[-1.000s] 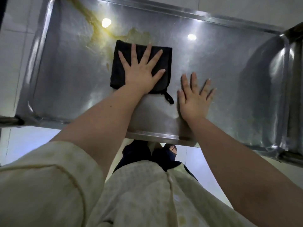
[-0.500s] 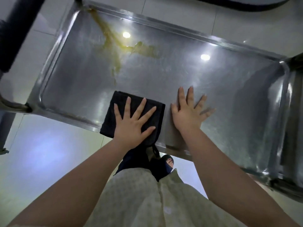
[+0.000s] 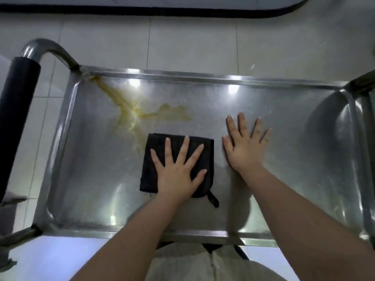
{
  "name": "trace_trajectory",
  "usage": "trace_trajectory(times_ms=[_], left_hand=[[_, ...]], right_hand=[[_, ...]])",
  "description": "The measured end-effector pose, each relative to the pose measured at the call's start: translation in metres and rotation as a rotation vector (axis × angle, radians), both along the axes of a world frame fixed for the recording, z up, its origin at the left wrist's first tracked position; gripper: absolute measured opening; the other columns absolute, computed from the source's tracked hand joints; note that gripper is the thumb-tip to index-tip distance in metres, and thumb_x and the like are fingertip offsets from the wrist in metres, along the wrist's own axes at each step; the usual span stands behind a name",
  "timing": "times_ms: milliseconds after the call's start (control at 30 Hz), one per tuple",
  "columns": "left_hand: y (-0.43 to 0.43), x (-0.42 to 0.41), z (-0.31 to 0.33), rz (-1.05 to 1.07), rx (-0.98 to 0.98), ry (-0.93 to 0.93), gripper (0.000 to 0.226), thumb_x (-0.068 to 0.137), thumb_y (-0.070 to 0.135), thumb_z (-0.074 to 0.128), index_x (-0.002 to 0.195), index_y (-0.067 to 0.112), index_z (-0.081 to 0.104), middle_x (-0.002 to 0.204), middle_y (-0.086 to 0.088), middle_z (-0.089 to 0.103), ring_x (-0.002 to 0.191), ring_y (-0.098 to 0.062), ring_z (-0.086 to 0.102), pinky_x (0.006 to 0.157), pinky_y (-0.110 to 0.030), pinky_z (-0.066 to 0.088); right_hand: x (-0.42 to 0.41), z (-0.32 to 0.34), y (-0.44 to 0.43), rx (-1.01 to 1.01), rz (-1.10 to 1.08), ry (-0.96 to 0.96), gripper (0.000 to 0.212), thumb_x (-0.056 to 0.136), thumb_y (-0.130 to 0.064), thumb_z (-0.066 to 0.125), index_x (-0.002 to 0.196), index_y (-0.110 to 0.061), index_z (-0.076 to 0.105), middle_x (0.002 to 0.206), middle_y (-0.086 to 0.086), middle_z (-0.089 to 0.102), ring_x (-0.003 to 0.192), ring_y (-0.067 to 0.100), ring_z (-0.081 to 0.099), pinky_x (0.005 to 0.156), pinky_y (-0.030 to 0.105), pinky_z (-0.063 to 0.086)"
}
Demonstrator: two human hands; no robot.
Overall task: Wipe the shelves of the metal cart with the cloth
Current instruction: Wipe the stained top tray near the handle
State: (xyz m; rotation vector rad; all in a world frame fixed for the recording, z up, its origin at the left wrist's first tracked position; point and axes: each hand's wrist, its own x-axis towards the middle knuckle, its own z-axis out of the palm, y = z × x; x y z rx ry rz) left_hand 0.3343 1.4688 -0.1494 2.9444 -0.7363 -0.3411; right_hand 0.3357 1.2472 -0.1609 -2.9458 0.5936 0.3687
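Head camera looks straight down for me onto the stainless-steel top shelf of the metal cart (image 3: pixel 294 159), a shallow tray with a raised rim all round. The folded black cloth (image 3: pixel 147 175) lies flat on the shelf, a little left of the middle and nearer the front rim than the back one. The left hand (image 3: pixel 176 177) rests palm down on top of it with the fingers straight and spread wide, pressing rather than gripping; the fingertips reach almost to the cloth's far edge. A small black hanging loop (image 3: pixel 214 199) sticks out from the cloth's near right corner onto the bare metal.

The right hand (image 3: pixel 243 151) lies flat on the shelf just beside the cloth, to its right and not touching it, fingers straight and fanned apart, holding nothing. Its fingertips look slightly blurred from here.

A yellowish smeared stain (image 3: pixel 129 106) runs from the back left corner of the shelf toward the centre, with one branch spreading right and another trailing down to the cloth's far left corner. Ceiling lights reflect as bright spots on the metal.

At the left end, a curved metal handle with a black foam grip (image 3: pixel 16 118) rises from the cart. Pale floor tiles (image 3: pixel 192 43) lie beyond the shelf, and a light-coloured garment (image 3: pixel 203 266) shows at the bottom between the forearms.
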Motion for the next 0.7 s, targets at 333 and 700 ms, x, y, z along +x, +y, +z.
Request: trace_trajectory(times_ms=[333, 700], left_hand=[[-0.090, 0.165, -0.007, -0.043, 0.028, 0.042, 0.069, 0.089, 0.073, 0.005, 0.152, 0.048, -0.005, 0.164, 0.008, -0.011, 0.147, -0.040, -0.018, 0.107, -0.072, -0.014], [0.001, -0.014, -0.004, -0.226, -0.038, 0.045, 0.068, 0.092, 0.070, 0.031, 0.154, 0.044, 0.018, 0.164, 0.005, 0.014, 0.149, -0.043, 0.005, 0.108, -0.076, 0.000]], right_hand=[[0.001, -0.006, -0.003, -0.042, -0.026, -0.062, 0.057, 0.098, -0.059, 0.012, 0.151, -0.049, -0.003, 0.162, -0.011, -0.002, 0.149, 0.039, -0.005, 0.116, 0.059, -0.010], [-0.001, -0.005, -0.001, -0.026, -0.014, -0.044, 0.059, 0.097, -0.060, 0.011, 0.153, -0.046, 0.001, 0.165, -0.009, 0.001, 0.149, 0.039, -0.008, 0.115, 0.061, -0.009]])
